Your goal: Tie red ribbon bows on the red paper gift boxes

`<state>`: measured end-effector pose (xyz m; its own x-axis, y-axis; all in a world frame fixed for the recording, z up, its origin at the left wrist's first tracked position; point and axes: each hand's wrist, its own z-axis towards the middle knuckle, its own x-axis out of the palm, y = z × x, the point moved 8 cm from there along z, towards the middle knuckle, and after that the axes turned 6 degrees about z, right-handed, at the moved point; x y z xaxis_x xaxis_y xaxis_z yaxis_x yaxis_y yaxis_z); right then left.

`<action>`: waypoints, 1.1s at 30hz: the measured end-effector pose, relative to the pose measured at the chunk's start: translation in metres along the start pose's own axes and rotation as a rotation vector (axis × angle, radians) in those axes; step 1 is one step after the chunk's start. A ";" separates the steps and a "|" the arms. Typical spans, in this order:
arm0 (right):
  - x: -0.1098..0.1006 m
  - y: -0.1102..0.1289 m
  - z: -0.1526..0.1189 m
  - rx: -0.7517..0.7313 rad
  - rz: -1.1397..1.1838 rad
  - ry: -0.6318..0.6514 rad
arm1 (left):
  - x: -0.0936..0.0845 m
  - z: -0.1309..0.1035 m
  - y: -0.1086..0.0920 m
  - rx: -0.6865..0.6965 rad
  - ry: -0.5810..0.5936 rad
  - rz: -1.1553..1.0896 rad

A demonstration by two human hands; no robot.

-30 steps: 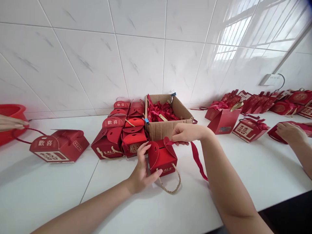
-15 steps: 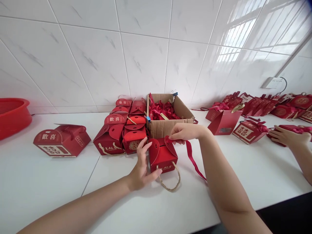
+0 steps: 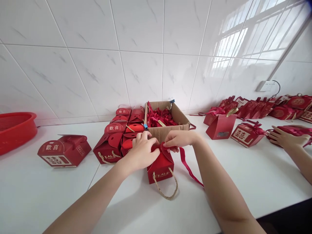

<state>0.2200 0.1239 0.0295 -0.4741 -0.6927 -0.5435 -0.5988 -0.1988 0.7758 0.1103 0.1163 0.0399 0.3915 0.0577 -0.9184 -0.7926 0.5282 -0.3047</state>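
A small red gift box with a rope handle stands on the white counter in front of me. My left hand presses on the box's top flaps from the left. My right hand pinches the flaps together with a red ribbon, which trails down to the right. Just behind stands an open cardboard carton full of red ribbons.
Several closed red gift boxes are stacked left of the carton, and one lies further left. A red basin sits at the far left. More red boxes line the right, where another person's hand rests.
My left hand moved from the box's side up onto its top flaps, meeting my right hand. The view shifted slightly; another person's hand at the far left is gone.
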 end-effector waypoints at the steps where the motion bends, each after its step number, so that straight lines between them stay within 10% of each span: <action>1: 0.000 0.000 0.001 -0.005 0.001 0.001 | 0.001 0.000 -0.001 0.017 0.005 0.013; 9: -0.001 -0.005 0.000 0.022 -0.102 -0.040 | 0.015 0.012 0.001 -0.001 0.108 -0.143; 15: -0.025 0.001 -0.011 0.003 -0.162 -0.422 | 0.008 0.010 0.002 -0.093 0.177 -0.356; 20: -0.012 0.025 -0.008 -0.265 0.019 -0.274 | -0.008 0.009 0.002 -0.134 0.163 -0.504; 28: -0.015 0.026 -0.018 -0.229 -0.118 -0.241 | -0.064 0.002 0.007 -0.044 -0.110 -0.989; 33: -0.004 0.055 -0.022 -0.511 0.279 -0.138 | -0.075 -0.010 -0.009 0.029 -0.082 -0.943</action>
<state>0.2031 0.1004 0.0810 -0.6689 -0.6772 -0.3066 -0.0689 -0.3543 0.9326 0.0828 0.0987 0.1090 0.8973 -0.3446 -0.2760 -0.1214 0.4085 -0.9046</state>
